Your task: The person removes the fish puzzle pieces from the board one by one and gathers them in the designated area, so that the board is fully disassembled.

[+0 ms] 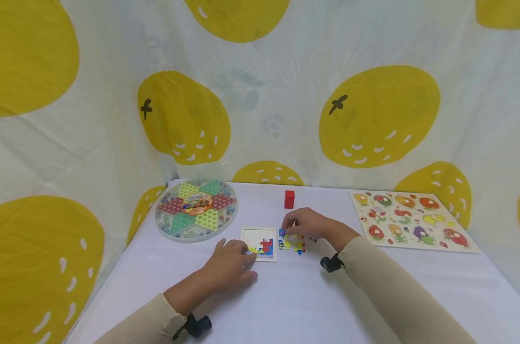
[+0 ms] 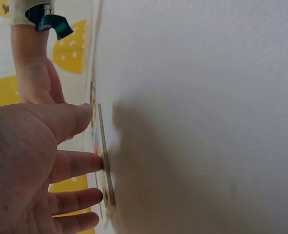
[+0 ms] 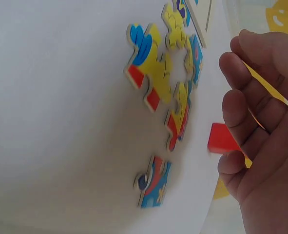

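A small square jigsaw tray (image 1: pixel 258 229) lies on the white table, with a few joined pieces (image 1: pixel 266 248) in its lower right part. My left hand (image 1: pixel 227 263) rests its fingertips on the tray's left side; in the left wrist view the fingers (image 2: pixel 78 197) are nearly straight. To the right of the tray lie several loose yellow, blue and red puzzle pieces (image 3: pixel 156 73). Over them hovers my right hand (image 1: pixel 311 223), its fingers (image 3: pixel 236 105) loosely bent, with nothing seen between them. One separate blue-and-red piece (image 3: pixel 155 187) lies apart from the cluster.
Behind the pieces stands a red block (image 1: pixel 289 199). A round Chinese checkers board (image 1: pixel 196 210) lies at the back left, and a wooden fruit and vegetable peg board (image 1: pixel 414 222) at the right. A fruit-print curtain (image 1: pixel 277 110) hangs behind the table.
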Action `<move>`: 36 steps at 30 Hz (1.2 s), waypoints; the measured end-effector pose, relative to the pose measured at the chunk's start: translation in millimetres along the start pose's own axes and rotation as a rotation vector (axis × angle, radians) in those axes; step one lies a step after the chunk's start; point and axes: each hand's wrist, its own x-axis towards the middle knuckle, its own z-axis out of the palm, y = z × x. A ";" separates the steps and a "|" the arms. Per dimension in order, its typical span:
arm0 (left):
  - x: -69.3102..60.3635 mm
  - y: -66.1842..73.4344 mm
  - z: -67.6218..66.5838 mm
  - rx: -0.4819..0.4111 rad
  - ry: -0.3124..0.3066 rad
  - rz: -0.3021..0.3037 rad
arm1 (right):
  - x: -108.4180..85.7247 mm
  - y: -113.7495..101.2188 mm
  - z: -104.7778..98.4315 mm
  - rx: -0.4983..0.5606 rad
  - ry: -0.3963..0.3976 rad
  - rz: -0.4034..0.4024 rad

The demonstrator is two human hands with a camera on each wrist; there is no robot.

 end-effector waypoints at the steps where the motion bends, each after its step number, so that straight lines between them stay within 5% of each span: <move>1: 0.2 -0.1 0.3 0.000 0.001 -0.001 | 1.2 -2.1 1.0 -0.002 -0.002 -0.004; 22: 12.8 16.6 8.2 0.013 0.052 0.029 | 23.3 -31.6 30.7 -0.063 -0.107 -0.145; 36: 10.7 20.9 8.1 0.059 0.058 0.031 | 24.6 -34.7 34.4 -0.069 -0.121 -0.119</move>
